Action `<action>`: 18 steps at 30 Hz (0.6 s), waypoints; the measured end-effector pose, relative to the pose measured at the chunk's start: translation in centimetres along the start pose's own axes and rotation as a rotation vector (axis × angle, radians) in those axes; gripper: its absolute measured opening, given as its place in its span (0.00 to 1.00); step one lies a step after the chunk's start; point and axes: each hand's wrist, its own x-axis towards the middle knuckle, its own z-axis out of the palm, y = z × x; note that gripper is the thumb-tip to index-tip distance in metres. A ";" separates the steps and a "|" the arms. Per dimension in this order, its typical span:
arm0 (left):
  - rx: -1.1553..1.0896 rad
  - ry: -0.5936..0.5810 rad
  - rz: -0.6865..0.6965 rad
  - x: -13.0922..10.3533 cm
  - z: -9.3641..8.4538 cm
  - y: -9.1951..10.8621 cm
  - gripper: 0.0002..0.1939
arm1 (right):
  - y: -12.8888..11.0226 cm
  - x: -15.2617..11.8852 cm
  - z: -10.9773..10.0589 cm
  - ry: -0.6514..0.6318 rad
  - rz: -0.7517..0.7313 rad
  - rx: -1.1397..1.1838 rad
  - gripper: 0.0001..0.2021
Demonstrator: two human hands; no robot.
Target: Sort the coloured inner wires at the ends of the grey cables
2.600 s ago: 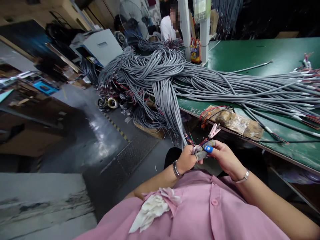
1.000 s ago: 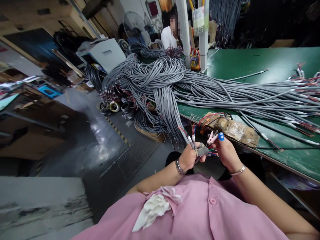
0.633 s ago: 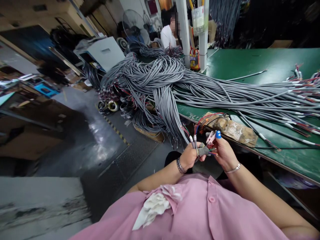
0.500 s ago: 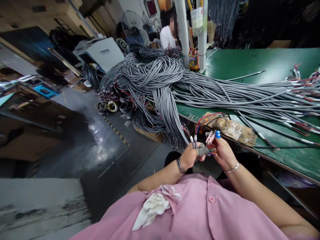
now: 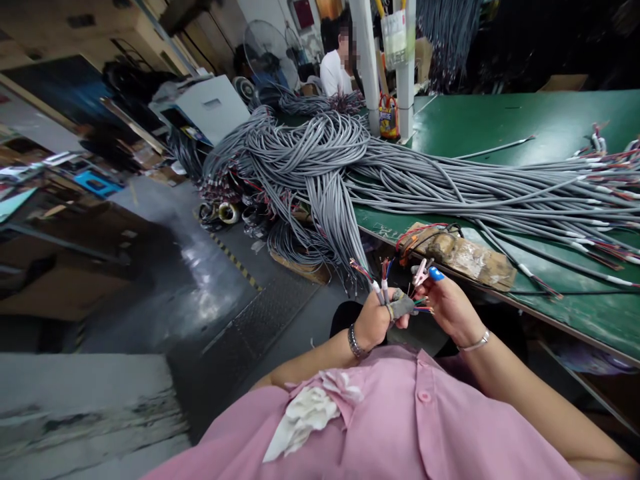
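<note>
My left hand (image 5: 379, 319) is closed round the ends of grey cables (image 5: 381, 292), whose thin coloured wires fan out above it. Grey coverings wrap its thumb and a finger. In my right hand (image 5: 447, 303), close beside on the right, is a pale pink clip (image 5: 421, 273), pinched between the fingers. A blue cover (image 5: 436, 273) sits on a right fingertip. Coloured wires stick out between the two hands. A taped cardboard block (image 5: 463, 257) with red and black wires lies on the bench edge just beyond.
A long bundle of grey cables (image 5: 430, 177) crosses the green bench (image 5: 520, 110) and hangs over its left edge. White posts (image 5: 405, 93) stand at the back, near a person in white (image 5: 334, 72). A fan (image 5: 267, 57) is behind.
My left hand has shifted slightly left with the cable ends. My right hand has turned a little, and the pink clip now points more upright.
</note>
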 end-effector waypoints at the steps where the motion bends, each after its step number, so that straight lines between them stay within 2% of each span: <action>1: -0.008 0.020 0.007 0.0 0.2 0.1 0.20 | 0.2 0.0 0.0 0.026 -0.047 -0.036 0.14; 5: -0.049 0.059 0.007 0.5 0.8 0.1 0.20 | 0.8 0.1 0.0 0.132 -0.235 -0.144 0.19; 6: -0.057 0.059 0.007 0.7 0.9 0.1 0.19 | 0.8 0.2 0.0 0.128 -0.222 -0.127 0.20; 11: -0.061 0.063 0.014 1.0 0.9 -0.2 0.20 | 0.6 1.2 0.4 0.040 0.019 0.115 0.21; 18: -0.029 0.068 -0.002 1.3 0.6 -1.1 0.21 | 1.0 1.7 0.6 0.110 0.008 0.203 0.20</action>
